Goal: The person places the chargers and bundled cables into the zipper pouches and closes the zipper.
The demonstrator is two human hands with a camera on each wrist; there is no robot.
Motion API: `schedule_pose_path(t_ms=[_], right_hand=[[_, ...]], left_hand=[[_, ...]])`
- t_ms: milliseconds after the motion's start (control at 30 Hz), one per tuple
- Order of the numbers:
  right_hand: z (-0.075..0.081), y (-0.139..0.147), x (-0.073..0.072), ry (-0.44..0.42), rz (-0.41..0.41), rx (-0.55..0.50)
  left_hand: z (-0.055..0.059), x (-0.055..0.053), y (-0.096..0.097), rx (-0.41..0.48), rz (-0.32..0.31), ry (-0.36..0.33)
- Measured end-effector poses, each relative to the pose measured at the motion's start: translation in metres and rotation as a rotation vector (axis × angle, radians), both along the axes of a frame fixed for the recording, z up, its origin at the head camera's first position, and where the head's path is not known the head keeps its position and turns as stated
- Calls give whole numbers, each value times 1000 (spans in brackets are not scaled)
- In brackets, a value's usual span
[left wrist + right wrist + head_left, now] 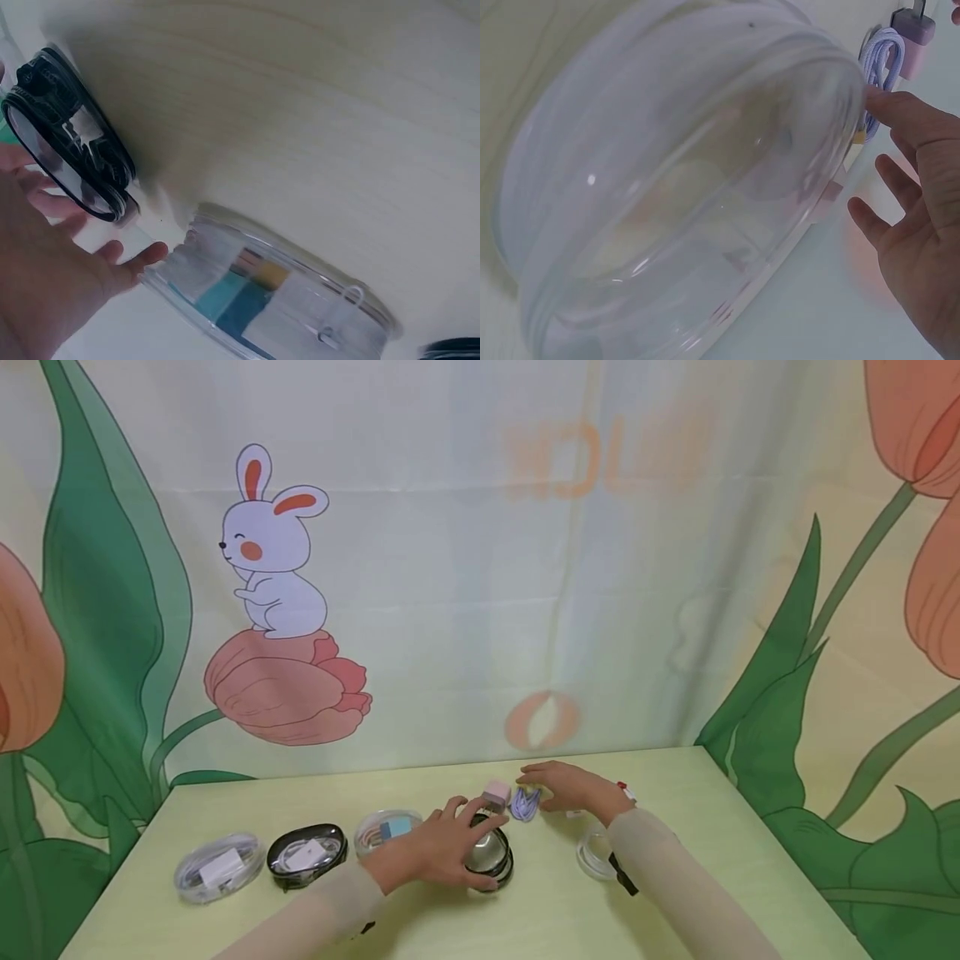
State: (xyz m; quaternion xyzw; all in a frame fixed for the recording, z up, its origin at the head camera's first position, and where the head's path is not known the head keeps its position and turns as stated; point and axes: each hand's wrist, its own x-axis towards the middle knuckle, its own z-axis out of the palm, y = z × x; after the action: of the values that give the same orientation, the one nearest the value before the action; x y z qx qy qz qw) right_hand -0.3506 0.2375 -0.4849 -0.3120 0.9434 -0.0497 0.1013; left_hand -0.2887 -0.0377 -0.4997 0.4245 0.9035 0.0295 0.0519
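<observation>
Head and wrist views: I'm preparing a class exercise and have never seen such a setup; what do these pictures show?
No robot here: someone works bare-handed, wearing one camera on the head and one on each wrist. The wide picture is the head's; the close ones are the wrists'. On the pale table lie clear cases, black-rimmed cases, a pink plug and a coiled lavender cable. The left hand spans the rightmost black-rimmed case; I cannot tell if it grips it. The right hand is at the cable, apparently holding nothing. The clear case looming in the right wrist view is simply close.
</observation>
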Motion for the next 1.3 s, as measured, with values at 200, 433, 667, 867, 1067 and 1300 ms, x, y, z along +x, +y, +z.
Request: schedule_pose_path(t_ms=[200,433,667,867,1067,1300], right_hand=[[-1,-4,-6,6,8,41],[-4,-7,-8,7,11,49],[-6,-10,-7,80,34,31],[-8,-10,-10,84,51,2],[-8,-9,-9,8,4,-36],[-5,-7,-7,33,46,-25]], left_hand=[[3,-1,-5,-18,-71,-63],[1,1,-2,70,-14,-108],[3,8,4,164,117,-67],[2,8,6,192,154,-92],[0,7,5,243,138,-115],[0,10,3,258,143,-98]])
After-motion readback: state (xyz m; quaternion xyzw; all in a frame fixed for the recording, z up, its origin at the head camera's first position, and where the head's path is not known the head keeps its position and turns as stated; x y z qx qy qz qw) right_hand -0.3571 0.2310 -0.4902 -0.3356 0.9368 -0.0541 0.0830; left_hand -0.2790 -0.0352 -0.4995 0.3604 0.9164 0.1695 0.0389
